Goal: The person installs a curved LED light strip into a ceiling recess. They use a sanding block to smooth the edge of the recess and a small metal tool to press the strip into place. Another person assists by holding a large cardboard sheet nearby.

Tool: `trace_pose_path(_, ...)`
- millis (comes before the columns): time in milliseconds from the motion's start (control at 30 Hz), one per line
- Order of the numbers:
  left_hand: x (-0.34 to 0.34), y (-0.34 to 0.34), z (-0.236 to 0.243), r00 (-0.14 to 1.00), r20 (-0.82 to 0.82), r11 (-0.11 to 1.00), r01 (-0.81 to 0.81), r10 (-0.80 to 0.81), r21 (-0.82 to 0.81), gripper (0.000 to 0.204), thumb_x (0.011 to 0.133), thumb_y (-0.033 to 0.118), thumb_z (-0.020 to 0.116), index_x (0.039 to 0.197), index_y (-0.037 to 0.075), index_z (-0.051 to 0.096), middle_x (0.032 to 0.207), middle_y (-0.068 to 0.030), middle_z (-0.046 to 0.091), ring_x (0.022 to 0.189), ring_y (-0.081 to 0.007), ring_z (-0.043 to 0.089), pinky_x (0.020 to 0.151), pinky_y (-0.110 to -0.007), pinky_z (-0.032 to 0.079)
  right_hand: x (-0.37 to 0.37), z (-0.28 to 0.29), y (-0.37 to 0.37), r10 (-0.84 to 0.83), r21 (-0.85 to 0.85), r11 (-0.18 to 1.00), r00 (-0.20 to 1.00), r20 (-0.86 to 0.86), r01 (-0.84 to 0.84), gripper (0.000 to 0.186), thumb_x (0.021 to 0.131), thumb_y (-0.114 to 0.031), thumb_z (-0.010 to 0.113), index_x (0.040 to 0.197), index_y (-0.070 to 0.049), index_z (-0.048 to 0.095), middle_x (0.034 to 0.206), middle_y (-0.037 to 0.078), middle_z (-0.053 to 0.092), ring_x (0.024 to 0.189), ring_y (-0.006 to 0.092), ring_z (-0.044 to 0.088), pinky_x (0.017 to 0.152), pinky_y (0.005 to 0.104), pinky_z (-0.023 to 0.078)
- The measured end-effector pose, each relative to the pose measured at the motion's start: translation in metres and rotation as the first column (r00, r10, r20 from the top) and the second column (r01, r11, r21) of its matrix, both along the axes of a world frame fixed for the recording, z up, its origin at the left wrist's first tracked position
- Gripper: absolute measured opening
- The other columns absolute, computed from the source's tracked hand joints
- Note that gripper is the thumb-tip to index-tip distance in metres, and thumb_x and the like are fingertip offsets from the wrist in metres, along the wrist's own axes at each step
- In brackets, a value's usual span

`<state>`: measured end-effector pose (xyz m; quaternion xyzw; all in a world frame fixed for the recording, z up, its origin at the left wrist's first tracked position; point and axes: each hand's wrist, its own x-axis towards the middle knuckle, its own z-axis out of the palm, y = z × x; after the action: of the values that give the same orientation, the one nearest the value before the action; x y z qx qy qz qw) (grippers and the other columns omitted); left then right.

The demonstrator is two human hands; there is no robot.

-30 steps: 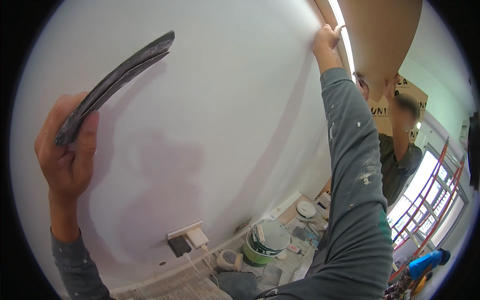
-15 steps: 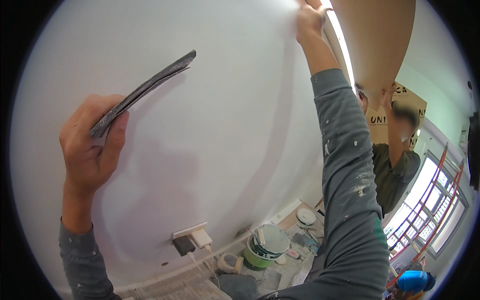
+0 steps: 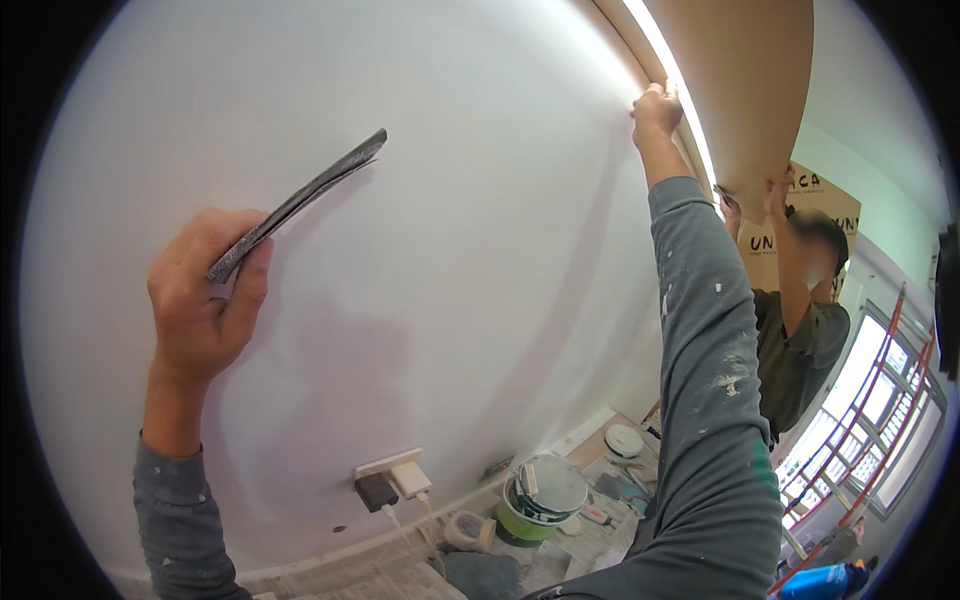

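My left hand pinches a long, dark, folded strip, smudged with grey, its free end angled up and right before the white wall. My right hand reaches high to the right, fingers curled at the edge of a brown overhead panel, beside a glowing light strip; its fingertips are partly hidden. Beyond my right arm, a co-worker in dark green has both hands raised at the panel's lower part.
Below are a socket with two plugged-in adapters, a green-and-white bucket, a round white lid and scattered tools on a covered surface. A printed board stands behind the co-worker. Red ladder rails cross a window at right; something blue is low right.
My left hand with the strip has shifted right and a little down in view. My right hand appeared higher half a second ago and now sits lower along the panel edge.
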<state>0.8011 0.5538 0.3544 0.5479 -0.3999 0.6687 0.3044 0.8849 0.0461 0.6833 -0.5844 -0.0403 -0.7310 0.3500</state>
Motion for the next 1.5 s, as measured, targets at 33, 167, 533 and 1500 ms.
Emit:
trace_pose_path(33,-0.002,0.006,-0.003,0.999,-0.019,0.999,-0.036,0.036,0.0,0.009,0.093,-0.002,0.071,0.101,-0.001,0.07,0.079,-0.0087,0.064,0.066,-0.0203,0.058,0.062,-0.03,0.046,-0.008,-0.006,0.034,0.23,0.09,0.97,0.972,-0.053,-0.225,0.058,0.103,-0.014,0.049,0.159,0.0,0.043,0.104,0.014,0.069,0.069,0.0161,0.066,0.052,0.0298,0.053)
trace_pose_path(167,-0.001,0.005,-0.003,0.998,-0.036,0.999,-0.044,0.045,0.004,0.009,0.092,-0.002,0.071,0.101,-0.001,0.07,0.08,-0.009,0.064,0.067,-0.02,0.059,0.063,-0.03,0.047,-0.002,-0.002,0.078,0.511,0.097,0.848,0.853,0.107,-0.521,0.059,0.104,-0.014,0.054,0.16,-0.001,0.039,0.096,0.009,0.063,0.065,0.0157,0.063,0.05,0.0268,0.05)
trace_pose_path(533,-0.002,0.003,-0.002,0.998,-0.02,0.998,-0.054,0.055,0.022,0.011,0.091,-0.003,0.071,0.102,0.0,0.07,0.079,-0.0083,0.064,0.066,-0.0204,0.058,0.062,-0.031,0.047,-0.018,-0.017,0.111,0.63,0.147,0.746,0.76,0.162,-0.65,0.059,0.105,-0.015,0.058,0.161,-0.007,0.037,0.102,0.009,0.066,0.069,0.0137,0.065,0.055,0.0278,0.052)
trace_pose_path(1500,-0.005,0.001,0.0,0.996,-0.007,0.996,-0.089,0.089,0.015,0.011,0.092,-0.001,0.072,0.101,0.003,0.07,0.076,-0.0071,0.061,0.065,-0.0206,0.058,0.06,-0.032,0.046,-0.032,0.041,0.105,0.573,0.437,0.435,0.616,0.541,-0.788,0.024,0.102,-0.017,0.064,0.091,0.002,0.057,0.07,0.005,0.063,0.048,0.0171,0.052,0.047,0.0278,0.042)
